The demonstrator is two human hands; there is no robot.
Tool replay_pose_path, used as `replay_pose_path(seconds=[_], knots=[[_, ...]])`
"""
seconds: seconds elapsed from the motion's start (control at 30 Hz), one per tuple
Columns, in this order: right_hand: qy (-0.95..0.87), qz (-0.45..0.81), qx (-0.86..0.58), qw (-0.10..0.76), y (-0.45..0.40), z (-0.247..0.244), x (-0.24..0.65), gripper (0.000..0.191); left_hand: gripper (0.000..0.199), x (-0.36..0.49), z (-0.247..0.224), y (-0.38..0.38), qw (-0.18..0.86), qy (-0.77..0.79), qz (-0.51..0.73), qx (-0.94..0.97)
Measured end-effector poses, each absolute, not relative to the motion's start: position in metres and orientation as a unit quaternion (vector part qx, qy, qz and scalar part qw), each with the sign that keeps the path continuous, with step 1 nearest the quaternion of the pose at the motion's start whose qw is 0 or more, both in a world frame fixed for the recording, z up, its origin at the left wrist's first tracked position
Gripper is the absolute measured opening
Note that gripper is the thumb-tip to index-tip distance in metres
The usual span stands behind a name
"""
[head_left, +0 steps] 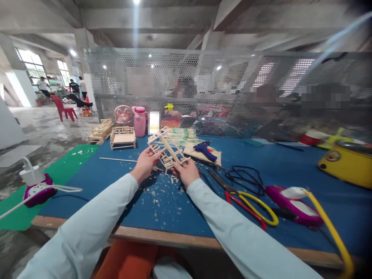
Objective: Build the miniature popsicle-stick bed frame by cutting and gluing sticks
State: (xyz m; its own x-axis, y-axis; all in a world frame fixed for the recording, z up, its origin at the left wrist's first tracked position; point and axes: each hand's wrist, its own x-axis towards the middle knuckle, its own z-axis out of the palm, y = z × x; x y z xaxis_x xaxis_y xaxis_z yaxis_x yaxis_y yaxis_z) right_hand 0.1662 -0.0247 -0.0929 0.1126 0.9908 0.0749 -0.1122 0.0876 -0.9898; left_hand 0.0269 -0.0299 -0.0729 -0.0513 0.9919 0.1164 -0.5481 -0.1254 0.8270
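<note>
Between my hands, above the blue table (139, 209), a small wooden stick frame (170, 149) is held up at a tilt. My left hand (147, 162) pinches its left side with thumb and fingers. On the lower right, my right hand (187, 170) grips the same frame. Behind my right hand a blue glue gun (205, 150) lies on a wooden board (216, 158). A thin wooden stick (117, 159) lies left of my left hand. Offcuts and shavings are scattered below the frame.
Scissors (247, 205) with red and yellow handles, a black cable (247, 178) and a purple power strip (293, 205) lie on the right. A yellow pot (348, 162) stands at far right. Stick models (122, 137), a pink jug (140, 122) and a mesh partition (139, 77) are behind.
</note>
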Motion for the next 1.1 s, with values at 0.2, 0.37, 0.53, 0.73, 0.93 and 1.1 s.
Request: replay_pose_path(seconds=[0.2, 0.37, 0.53, 0.73, 0.93, 1.1], knots=[[-0.458, 0.469, -0.531, 0.536, -0.026, -0.088, 0.178, 0.053, 0.054, 0.015, -0.069, -0.033, 0.545, 0.326, 0.626, 0.453], [-0.554, 0.067, -0.523, 0.644, -0.046, -0.067, 0.195, 0.046, 0.051, 0.011, -0.071, -0.037, 0.513, 0.355, 0.582, 0.522], [-0.791, -0.130, -0.322, 0.504, -0.077, -0.060, 0.182, 0.014, 0.033, 0.022, -0.075, -0.045, 0.508, 0.328, 0.577, 0.549], [-0.763, -0.074, -0.470, 0.438, -0.074, -0.060, 0.171, 0.032, 0.030, 0.027, -0.073, -0.051, 0.518, 0.299, 0.582, 0.551], [-0.770, -0.058, -0.522, 0.362, -0.068, -0.052, 0.164, 0.038, 0.026, 0.028, -0.072, -0.052, 0.481, 0.289, 0.610, 0.559], [-0.768, -0.050, -0.527, 0.360, -0.066, -0.051, 0.159, 0.035, 0.027, 0.030, -0.074, -0.053, 0.472, 0.288, 0.607, 0.571]])
